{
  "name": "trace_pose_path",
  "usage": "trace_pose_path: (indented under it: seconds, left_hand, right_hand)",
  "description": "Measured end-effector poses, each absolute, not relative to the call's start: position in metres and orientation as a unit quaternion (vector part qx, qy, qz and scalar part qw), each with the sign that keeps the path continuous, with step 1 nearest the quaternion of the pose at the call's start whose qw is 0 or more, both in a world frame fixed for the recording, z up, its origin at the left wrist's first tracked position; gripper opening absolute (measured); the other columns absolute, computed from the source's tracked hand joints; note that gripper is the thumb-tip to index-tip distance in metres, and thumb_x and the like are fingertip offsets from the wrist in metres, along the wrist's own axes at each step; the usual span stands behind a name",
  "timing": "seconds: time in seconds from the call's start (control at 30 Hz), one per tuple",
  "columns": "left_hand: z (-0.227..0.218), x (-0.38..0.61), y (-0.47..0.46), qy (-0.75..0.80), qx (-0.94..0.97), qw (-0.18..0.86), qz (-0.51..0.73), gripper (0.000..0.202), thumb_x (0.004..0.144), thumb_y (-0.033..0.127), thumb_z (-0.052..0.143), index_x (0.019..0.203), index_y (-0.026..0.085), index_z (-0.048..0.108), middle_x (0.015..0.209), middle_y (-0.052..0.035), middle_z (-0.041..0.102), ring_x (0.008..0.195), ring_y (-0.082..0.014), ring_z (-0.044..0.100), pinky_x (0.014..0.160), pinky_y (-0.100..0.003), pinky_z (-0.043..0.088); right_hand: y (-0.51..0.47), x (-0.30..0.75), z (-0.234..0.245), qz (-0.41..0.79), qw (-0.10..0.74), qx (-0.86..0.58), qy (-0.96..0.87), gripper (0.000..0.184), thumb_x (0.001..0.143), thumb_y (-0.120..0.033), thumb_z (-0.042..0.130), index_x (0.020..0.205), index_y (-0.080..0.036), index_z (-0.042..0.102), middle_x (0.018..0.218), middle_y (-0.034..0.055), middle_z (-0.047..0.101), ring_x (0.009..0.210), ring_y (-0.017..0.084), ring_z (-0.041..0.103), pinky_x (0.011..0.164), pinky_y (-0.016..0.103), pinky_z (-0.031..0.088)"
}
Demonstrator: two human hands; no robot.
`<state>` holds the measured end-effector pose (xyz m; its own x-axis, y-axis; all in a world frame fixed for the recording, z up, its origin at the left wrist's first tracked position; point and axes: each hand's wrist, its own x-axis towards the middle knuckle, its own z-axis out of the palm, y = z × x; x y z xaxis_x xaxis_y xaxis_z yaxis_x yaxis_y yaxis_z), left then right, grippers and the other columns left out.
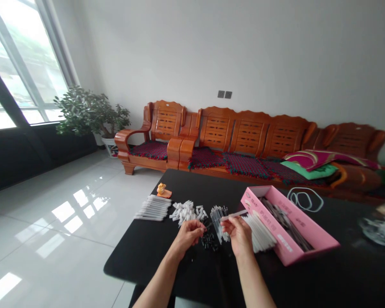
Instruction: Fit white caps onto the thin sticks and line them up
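Observation:
My right hand (pixel 240 235) is closed on a slim whitish pen barrel (pixel 236 215), held nearly level between thumb and fingers. My left hand (pixel 189 236) is pinched shut over a pile of small black plugs (pixel 209 243); what its fingertips hold is too small to make out. Between the hands lie thin pen refills (pixel 216 216) with pale tubes. Just beyond my left hand is a heap of short white pieces (pixel 186 211). More white barrels (pixel 259 233) lie side by side to the right of my right hand, partly hidden by it.
A pink box (pixel 290 248) holding dark slender sticks stands at the right on the black table (pixel 141 252). Finished-looking pens (pixel 154 208) lie in a row at the left, near a small orange figurine (pixel 163 191). White loops (pixel 307 199) and a clear bag (pixel 381 226) are farther right.

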<state>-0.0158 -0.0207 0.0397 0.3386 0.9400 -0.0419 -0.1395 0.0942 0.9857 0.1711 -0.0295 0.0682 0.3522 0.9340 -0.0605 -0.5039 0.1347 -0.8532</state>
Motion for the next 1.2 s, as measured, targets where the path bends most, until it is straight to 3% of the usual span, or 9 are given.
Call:
trace_pose_path:
  seconds: [0.47,0.67,0.8,0.87,0.93,1.07,1.2]
  left_hand:
    - [0.041,-0.009,-0.021,0.393,0.525,0.622,0.428,0.021,0.072,0.032,0.064,0.076,0.012,0.065,0.054,0.0026,0.055,0.038,-0.0042,0.039,0.039,-0.017,0.026]
    - [0.046,0.003,-0.023,0.43,0.571,0.535,0.45,0.018,0.074,0.029,0.059,0.08,0.014,0.067,0.055,0.0025,0.054,0.045,-0.0091,0.046,0.045,-0.02,0.035]
    - [0.057,0.015,-0.028,0.433,0.589,0.461,0.503,0.029,0.084,0.037,0.054,0.099,0.017,0.068,0.084,-0.0056,0.068,0.077,-0.0177,0.061,0.068,-0.025,0.047]
    - [0.061,0.014,-0.027,0.424,0.559,0.475,0.532,0.039,0.088,0.044,0.048,0.11,0.018,0.065,0.105,-0.0093,0.067,0.095,-0.0217,0.061,0.077,-0.028,0.049]
    - [0.063,0.006,-0.021,0.425,0.518,0.492,0.555,0.045,0.09,0.049,0.042,0.114,0.017,0.063,0.114,-0.0113,0.064,0.103,-0.0238,0.059,0.078,-0.03,0.05]
    - [0.049,-0.023,-0.003,0.478,0.518,0.437,0.559,0.038,0.084,0.045,0.053,0.105,0.016,0.067,0.103,-0.0102,0.068,0.092,-0.0226,0.062,0.074,-0.029,0.05]
    - [0.028,-0.034,-0.004,0.542,0.568,0.379,0.49,0.02,0.077,0.028,0.06,0.09,0.018,0.071,0.081,-0.0048,0.07,0.074,-0.0195,0.063,0.069,-0.028,0.047]
  right_hand:
    - [-0.034,0.168,0.067,0.498,0.696,-0.453,-0.25,0.027,0.057,-0.025,0.079,0.071,-0.016,0.059,0.058,0.0051,0.071,0.046,0.017,0.065,0.039,0.022,0.05]
    - [-0.041,0.152,0.06,0.529,0.679,-0.447,-0.244,0.029,0.056,-0.024,0.08,0.075,-0.016,0.059,0.059,0.004,0.071,0.047,0.018,0.066,0.04,0.023,0.051]
    - [-0.045,0.134,0.052,0.592,0.647,-0.421,-0.231,0.022,0.059,-0.02,0.077,0.072,-0.016,0.06,0.057,0.0034,0.07,0.048,0.02,0.067,0.041,0.025,0.053]
    - [-0.046,0.136,0.05,0.635,0.631,-0.399,-0.199,0.018,0.06,-0.017,0.075,0.071,-0.015,0.062,0.058,0.0041,0.071,0.049,0.02,0.068,0.043,0.026,0.055]
    - [-0.046,0.146,0.049,0.658,0.636,-0.378,-0.143,0.014,0.061,-0.013,0.073,0.072,-0.015,0.064,0.06,0.0042,0.072,0.053,0.018,0.069,0.048,0.024,0.056]
    - [-0.047,0.169,0.05,0.63,0.692,-0.343,-0.077,0.013,0.061,-0.007,0.07,0.067,-0.017,0.065,0.059,0.0023,0.072,0.053,0.014,0.068,0.052,0.021,0.056]
    - [-0.049,0.171,0.053,0.656,0.669,-0.332,-0.11,0.016,0.062,-0.008,0.072,0.076,-0.015,0.069,0.068,0.0063,0.075,0.055,0.016,0.069,0.051,0.024,0.057]
